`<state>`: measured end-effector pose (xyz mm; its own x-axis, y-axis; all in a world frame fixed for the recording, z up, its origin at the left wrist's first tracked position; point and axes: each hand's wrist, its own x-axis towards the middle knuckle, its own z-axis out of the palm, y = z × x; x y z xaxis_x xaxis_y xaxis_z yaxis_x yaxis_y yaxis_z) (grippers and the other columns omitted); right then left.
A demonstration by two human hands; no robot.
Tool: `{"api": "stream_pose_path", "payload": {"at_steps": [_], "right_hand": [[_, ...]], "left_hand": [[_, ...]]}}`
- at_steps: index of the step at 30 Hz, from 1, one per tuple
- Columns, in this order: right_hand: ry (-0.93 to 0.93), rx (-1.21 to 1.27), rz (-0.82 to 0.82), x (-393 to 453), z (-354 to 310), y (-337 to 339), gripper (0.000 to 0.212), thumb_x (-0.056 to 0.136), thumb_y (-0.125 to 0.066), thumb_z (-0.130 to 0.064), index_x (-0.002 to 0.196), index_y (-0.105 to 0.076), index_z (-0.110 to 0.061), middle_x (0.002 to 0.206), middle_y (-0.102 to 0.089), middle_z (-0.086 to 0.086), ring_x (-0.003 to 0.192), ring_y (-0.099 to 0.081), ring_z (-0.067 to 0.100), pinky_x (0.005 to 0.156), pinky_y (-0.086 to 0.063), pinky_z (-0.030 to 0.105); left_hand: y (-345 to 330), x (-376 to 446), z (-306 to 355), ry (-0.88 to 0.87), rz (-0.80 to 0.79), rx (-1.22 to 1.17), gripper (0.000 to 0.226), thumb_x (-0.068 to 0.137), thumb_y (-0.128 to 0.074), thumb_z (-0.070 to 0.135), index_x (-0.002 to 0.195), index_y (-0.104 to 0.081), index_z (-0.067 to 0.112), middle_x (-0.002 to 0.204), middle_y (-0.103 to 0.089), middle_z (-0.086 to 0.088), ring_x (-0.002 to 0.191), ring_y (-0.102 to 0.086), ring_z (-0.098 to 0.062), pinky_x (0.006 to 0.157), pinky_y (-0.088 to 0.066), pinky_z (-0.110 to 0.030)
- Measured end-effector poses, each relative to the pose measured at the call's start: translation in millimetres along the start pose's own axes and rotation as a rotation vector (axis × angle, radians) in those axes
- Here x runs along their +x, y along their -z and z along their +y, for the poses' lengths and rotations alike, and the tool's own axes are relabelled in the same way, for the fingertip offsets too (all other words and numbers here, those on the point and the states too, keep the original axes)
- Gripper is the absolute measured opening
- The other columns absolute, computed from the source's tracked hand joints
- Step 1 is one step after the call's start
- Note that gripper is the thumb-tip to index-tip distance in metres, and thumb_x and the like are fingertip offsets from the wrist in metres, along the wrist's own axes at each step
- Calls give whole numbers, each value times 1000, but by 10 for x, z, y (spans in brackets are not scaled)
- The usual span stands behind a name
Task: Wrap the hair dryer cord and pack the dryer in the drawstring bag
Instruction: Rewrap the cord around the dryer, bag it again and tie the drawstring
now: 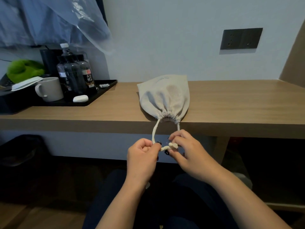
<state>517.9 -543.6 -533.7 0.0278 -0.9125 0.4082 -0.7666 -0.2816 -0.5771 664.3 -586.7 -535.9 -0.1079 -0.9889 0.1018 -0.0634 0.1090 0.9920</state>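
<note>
Your left hand (143,153) and right hand (184,150) both pinch the drawstring (170,147) — soft, limp cord — at 6 o'clock of the bulging bag (164,96); grip beside the knot.

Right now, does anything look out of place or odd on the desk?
Nothing is spilled or damaged. Only the drawstring bag lies with its gathered mouth at the desk front edge, while the left hand and right hand tie its cord.
</note>
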Motion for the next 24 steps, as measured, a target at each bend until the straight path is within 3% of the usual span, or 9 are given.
{"api": "stream_pose_path", "payload": {"at_steps": [3,6,8,11,13,15,19,21,24], "right_hand": [[-38,158,38,-26,42,-60,12,91,-58,1,92,-64,-10,102,-59,-3,88,-67,5,73,-59,31],[-87,239,79,-35,28,-26,20,92,-53,6,100,-66,-8,104,-64,3,85,-71,2,72,-60,30],[-65,147,59,-37,12,23,19,93,-52,0,100,-63,-13,101,-64,-1,83,-70,3,72,-59,32],[-30,-256,-94,-27,-61,79,5,95,-52,-23,90,-51,-22,92,-51,-8,81,-57,14,72,-51,39],[-34,-448,-164,-4,-107,86,17,97,-47,-35,85,-41,-24,91,-43,-8,82,-52,18,68,-45,36],[-38,-466,-150,22,-123,103,19,99,-45,-37,86,-40,-24,93,-42,-7,83,-51,18,66,-42,35],[61,-174,-43,-1,36,98,8,98,-52,-16,94,-59,-17,96,-57,-4,83,-60,12,73,-52,39],[98,7,22,-45,97,105,25,96,-53,-3,113,-67,-15,109,-62,-6,83,-68,5,71,-56,27],[147,84,128,-97,126,205,47,91,-55,8,131,-59,-15,133,-54,-8,91,-68,-1,75,-56,19]], "left_hand": [[9,16,-27,7,-1,38,20,83,-66,10,77,-58,-8,53,-45,-4,50,-37,-14,48,-32,-25],[30,41,-39,32,-26,49,19,83,-65,11,76,-60,-6,54,-49,-3,52,-41,-13,50,-34,-24],[28,44,-33,35,-50,48,18,83,-66,12,74,-61,-2,52,-51,-1,50,-42,-12,49,-35,-22],[10,37,-15,19,-79,52,19,84,-67,13,75,-60,-3,50,-52,-1,49,-42,-12,49,-36,-22],[-2,31,5,-4,-90,46,21,85,-66,11,78,-59,-7,50,-52,-1,49,-42,-12,49,-37,-22],[-4,31,21,-19,-87,33,21,85,-66,11,82,-59,-9,51,-53,-3,51,-43,-13,53,-37,-25],[42,81,47,-34,-69,38,20,85,-67,11,82,-62,-8,52,-52,-3,53,-42,-14,55,-36,-26],[74,107,72,-53,-100,68,17,85,-67,13,81,-65,-3,52,-50,-3,51,-39,-13,49,-33,-22],[120,147,115,-127,-148,125,11,84,-71,17,78,-71,7,47,-41,3,43,-31,-8,44,-27,-19]]}}
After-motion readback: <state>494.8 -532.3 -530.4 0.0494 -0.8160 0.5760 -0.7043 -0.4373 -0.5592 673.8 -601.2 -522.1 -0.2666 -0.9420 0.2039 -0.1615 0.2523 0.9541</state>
